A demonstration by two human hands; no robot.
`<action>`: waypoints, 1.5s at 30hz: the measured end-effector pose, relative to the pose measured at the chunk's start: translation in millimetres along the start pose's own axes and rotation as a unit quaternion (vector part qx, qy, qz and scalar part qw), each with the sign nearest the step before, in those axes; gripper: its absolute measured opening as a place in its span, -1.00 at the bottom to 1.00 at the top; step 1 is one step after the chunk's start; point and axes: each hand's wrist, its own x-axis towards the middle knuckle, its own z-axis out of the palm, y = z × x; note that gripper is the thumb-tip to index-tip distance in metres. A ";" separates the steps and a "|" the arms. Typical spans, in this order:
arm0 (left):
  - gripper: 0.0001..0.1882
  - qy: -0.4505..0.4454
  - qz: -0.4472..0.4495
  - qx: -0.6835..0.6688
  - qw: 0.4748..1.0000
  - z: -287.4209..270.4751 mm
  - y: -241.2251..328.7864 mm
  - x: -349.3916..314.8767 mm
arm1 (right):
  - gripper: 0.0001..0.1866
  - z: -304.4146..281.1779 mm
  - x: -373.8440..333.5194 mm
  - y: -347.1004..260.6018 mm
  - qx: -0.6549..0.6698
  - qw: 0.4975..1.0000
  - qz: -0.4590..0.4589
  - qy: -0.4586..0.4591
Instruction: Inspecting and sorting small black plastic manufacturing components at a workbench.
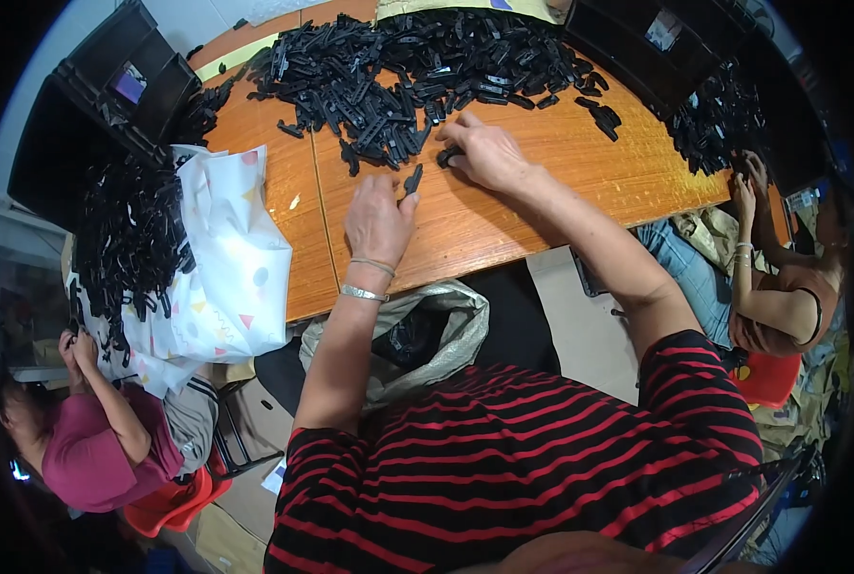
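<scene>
A long heap of small black plastic parts (355, 91) covers the far side of the wooden table (284, 201). My left hand (379, 222), with bands at its wrist, is closed near the heap's front edge. A slim black plastic part (414, 179) stands out by its thumb and appears pinched there; its fingertips are partly hidden. To the right, the fingers of my right hand (489, 156) curl around another dark part (449, 156), mostly covered by the hand. The two hands are apart, both just above the tabletop.
An open woven sack (470, 320) sits below the table's front edge. Black bins (628, 57) stand at both far corners. A patterned white plastic sheet (240, 258) lies at left beside more black parts. People work at left (102, 450) and right (781, 306).
</scene>
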 end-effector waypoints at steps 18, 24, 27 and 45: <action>-0.87 0.011 -0.009 -0.111 0.994 1.6 -11.0 -1.8 | -0.68 -1.1 -2.1 18.0 -0.001 0.999 -0.023 -0.030; -0.86 -0.001 0.090 -0.079 0.993 -1.5 -15.0 -14.7 | -0.70 6.6 -11.0 28.7 0.136 0.984 0.106 0.033; -0.87 -0.008 0.097 -0.041 0.994 -4.6 -15.5 -15.7 | -0.74 6.1 -24.7 16.7 0.248 0.955 0.161 0.009; -0.80 -0.114 0.196 -0.022 0.974 -31.8 -9.5 -17.7 | -0.85 -21.4 -66.4 -13.7 -0.003 0.998 -0.002 -0.058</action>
